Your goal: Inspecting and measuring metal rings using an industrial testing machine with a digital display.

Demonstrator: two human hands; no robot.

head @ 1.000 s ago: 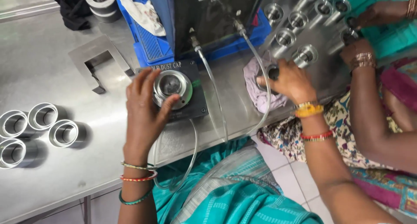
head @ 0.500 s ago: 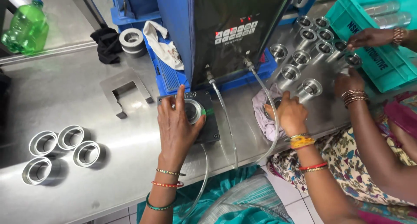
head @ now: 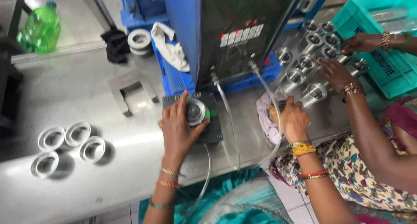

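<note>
A metal ring [head: 195, 112] is seated on a gauge block [head: 210, 119], which is placed on the steel table [head: 87, 89] just before the upright machine [head: 234, 33]. Four rings [head: 65, 146] are grouped on the table well to the left. A cloth [head: 264, 113] is laid right of the block, and further right many rings [head: 312, 63] are set beside a crate [head: 382, 54]. A bottle [head: 40, 29] is stood behind, far left.

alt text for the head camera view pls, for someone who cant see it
The left hand grips a metal ring seated on a dark fixture plate before a blue machine, while the right hand presses on a pale cloth. Four more rings lie left on the steel table; a co-worker's hands sort others.
</note>
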